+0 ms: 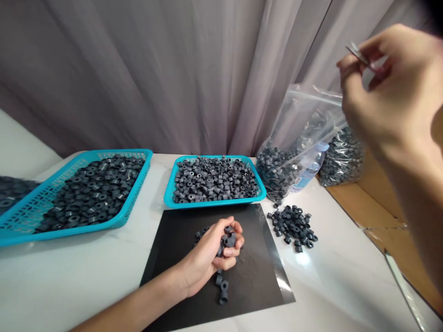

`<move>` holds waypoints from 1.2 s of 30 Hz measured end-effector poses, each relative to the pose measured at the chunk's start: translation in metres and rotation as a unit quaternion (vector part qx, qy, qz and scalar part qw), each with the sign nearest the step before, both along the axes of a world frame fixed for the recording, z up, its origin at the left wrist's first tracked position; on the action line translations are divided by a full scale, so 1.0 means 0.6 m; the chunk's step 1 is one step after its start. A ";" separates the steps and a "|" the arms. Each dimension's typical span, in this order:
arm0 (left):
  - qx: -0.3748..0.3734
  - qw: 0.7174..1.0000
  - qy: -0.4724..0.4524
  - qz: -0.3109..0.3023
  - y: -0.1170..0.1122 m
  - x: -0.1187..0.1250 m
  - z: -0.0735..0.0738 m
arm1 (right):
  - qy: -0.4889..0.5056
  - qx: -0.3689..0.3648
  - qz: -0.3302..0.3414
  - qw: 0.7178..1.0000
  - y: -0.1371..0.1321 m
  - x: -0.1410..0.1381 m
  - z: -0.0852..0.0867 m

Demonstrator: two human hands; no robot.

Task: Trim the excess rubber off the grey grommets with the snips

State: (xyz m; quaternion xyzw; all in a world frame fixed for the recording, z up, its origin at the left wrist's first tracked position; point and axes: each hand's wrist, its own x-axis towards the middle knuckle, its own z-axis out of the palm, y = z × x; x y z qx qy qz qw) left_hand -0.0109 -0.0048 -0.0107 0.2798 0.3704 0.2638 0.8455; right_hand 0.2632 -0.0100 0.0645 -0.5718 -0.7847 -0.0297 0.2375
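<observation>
My left hand is cupped over the black mat, its fingers curled round several small grey plastic rings. More loose rings lie on the mat below and behind that hand. Raised at the upper right, my right hand pinches a thin, pointed metal tool; blur and the fingers hide its exact kind. Just beyond the mat stands a turquoise basket filled with the same rings. Right of the mat, a small pile of rings rests on the white table.
Another turquoise basket of rings stands at left. At back right are an open clear bag of rings, a water bottle and a second filled bag. A cardboard box borders the right side; a grey curtain hangs behind.
</observation>
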 end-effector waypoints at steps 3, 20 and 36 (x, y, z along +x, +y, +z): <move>0.004 1.000 0.005 0.025 0.005 -0.003 0.001 | 0.052 -0.079 0.091 0.991 -0.048 -0.063 -0.058; 0.028 0.997 0.003 0.077 0.011 -0.003 -0.005 | 0.063 -0.103 0.269 0.955 -0.108 -0.192 -0.217; 0.064 0.996 0.030 0.061 0.008 0.004 -0.003 | 0.373 -0.223 0.174 0.883 -0.080 -0.166 -0.210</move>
